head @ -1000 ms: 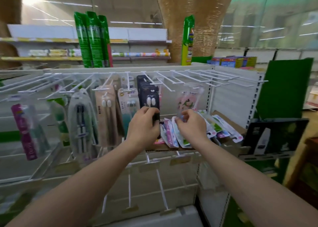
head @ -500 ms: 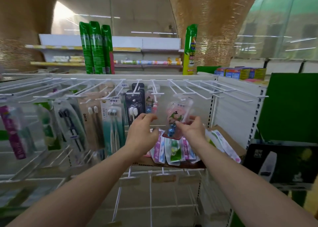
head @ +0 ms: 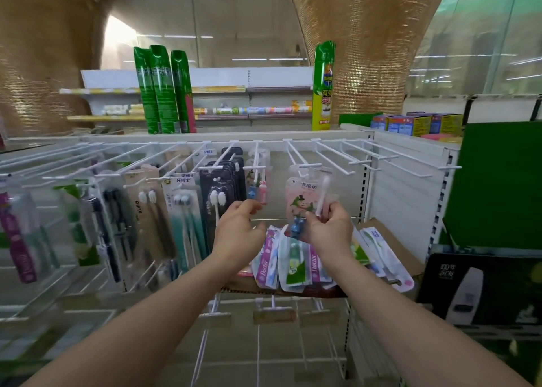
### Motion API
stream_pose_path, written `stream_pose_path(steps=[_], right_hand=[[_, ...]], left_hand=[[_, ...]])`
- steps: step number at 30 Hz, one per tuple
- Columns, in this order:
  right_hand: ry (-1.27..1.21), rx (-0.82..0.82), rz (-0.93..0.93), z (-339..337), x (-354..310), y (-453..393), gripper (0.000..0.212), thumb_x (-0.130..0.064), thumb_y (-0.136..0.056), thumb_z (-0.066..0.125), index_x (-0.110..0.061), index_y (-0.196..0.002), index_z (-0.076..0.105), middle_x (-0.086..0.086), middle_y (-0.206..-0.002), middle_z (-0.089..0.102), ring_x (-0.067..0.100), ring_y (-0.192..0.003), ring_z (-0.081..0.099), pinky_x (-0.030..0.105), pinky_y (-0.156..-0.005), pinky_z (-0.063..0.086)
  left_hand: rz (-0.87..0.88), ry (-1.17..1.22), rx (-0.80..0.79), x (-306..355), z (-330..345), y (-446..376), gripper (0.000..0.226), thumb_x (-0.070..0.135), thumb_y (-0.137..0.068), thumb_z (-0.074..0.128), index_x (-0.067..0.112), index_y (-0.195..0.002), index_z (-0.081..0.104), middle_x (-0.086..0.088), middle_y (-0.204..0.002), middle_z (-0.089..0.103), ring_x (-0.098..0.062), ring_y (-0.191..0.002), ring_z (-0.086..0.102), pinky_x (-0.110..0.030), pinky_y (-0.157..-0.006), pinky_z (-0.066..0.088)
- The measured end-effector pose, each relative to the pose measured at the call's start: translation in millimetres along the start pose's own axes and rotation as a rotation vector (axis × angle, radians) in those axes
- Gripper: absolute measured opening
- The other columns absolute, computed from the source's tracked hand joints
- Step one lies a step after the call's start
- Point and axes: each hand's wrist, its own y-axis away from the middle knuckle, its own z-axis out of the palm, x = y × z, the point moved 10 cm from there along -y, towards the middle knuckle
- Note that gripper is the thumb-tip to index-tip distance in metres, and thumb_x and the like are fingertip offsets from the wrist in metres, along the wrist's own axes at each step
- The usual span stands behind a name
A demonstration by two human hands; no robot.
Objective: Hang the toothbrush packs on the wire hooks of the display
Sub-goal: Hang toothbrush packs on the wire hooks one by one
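Note:
My right hand (head: pixel 330 229) grips the lower part of a pink toothbrush pack (head: pixel 303 194) with a cartoon figure and a small blue toy. The pack is held upright, its top edge level with the tip of a white wire hook (head: pixel 305 166). My left hand (head: pixel 239 228) hovers just left of it with loosely curled fingers and holds nothing. It is in front of the hanging black packs (head: pixel 220 187). Several more packs (head: pixel 274 265) lie in a pile in a cardboard box (head: pixel 391 241) below my hands.
Hooks to the left carry hanging toothbrush packs (head: pixel 152 210). Hooks to the right (head: pixel 355 159) are bare. Green spray cans (head: pixel 159 90) stand on the shelf top. A green panel (head: pixel 495 181) and a dark box (head: pixel 481 287) stand at the right.
My right hand took the pink pack from the pile and raised it to the hook. My left hand left the black packs, touched the pink pack, then drew back left.

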Motion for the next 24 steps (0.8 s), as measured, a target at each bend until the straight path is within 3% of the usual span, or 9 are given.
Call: stream_pose_path(steps=[2,7,14,17,21,24], right_hand=[[-0.016,-0.003,-0.022,1.2,-1.1,9.3,0.019,-0.004,-0.093,0.068,-0.019,-0.102,0.063,0.0,-0.101,0.069,0.021,-0.096,0.07,0.047,-0.08,0.063],[0.027,0.038,-0.098,2.1,-10.7,27.5,0.016,-0.005,-0.092,0.069,-0.012,-0.105,0.061,-0.007,-0.091,0.063,0.016,-0.092,0.064,0.017,-0.063,0.048],[0.02,0.116,-0.154,3.3,-17.8,52.5,0.01,-0.009,-0.096,0.065,-0.012,-0.102,0.057,-0.003,-0.093,0.062,0.011,-0.085,0.061,0.009,-0.055,0.045],[0.019,0.129,-0.172,6.1,-21.5,59.5,0.009,-0.007,-0.095,0.066,-0.011,-0.099,0.058,-0.002,-0.091,0.062,0.011,-0.081,0.06,0.007,-0.053,0.045],[0.098,0.006,-0.143,26.2,-14.3,60.2,0.012,-0.006,-0.094,0.065,-0.01,-0.103,0.059,-0.002,-0.094,0.062,0.011,-0.085,0.059,0.005,-0.053,0.043],[0.101,-0.076,-0.108,44.6,-11.1,57.0,0.02,-0.006,-0.094,0.066,-0.014,-0.111,0.061,0.001,-0.109,0.068,0.017,-0.1,0.066,0.012,-0.066,0.05]], left_hand=[[0.012,0.005,-0.011,1.0,-0.4,-0.3,0.037,0.022,-0.097,0.062,0.024,-0.134,0.061,0.008,-0.12,0.054,-0.012,-0.1,0.053,-0.026,-0.088,0.042],[0.042,0.011,-0.017,2.0,-10.0,-1.9,0.034,0.021,-0.097,0.063,0.025,-0.131,0.061,0.008,-0.117,0.052,-0.001,-0.085,0.05,-0.026,-0.083,0.04],[0.092,0.006,0.009,-2.4,-24.7,-0.3,0.026,0.022,-0.093,0.063,0.028,-0.118,0.066,0.01,-0.1,0.063,-0.013,-0.09,0.06,-0.038,-0.084,0.056],[0.085,0.014,0.011,-7.7,-28.6,1.3,0.025,0.022,-0.094,0.064,0.027,-0.118,0.066,0.01,-0.096,0.064,-0.014,-0.089,0.061,-0.042,-0.084,0.057],[0.086,0.028,0.023,-11.5,-32.8,2.0,0.024,0.021,-0.094,0.064,0.025,-0.117,0.068,0.011,-0.091,0.065,-0.013,-0.085,0.061,-0.041,-0.081,0.056],[0.085,0.032,0.037,-14.0,-36.0,1.7,0.023,0.02,-0.094,0.064,0.024,-0.116,0.069,0.013,-0.089,0.067,-0.009,-0.083,0.061,-0.034,-0.077,0.056]])
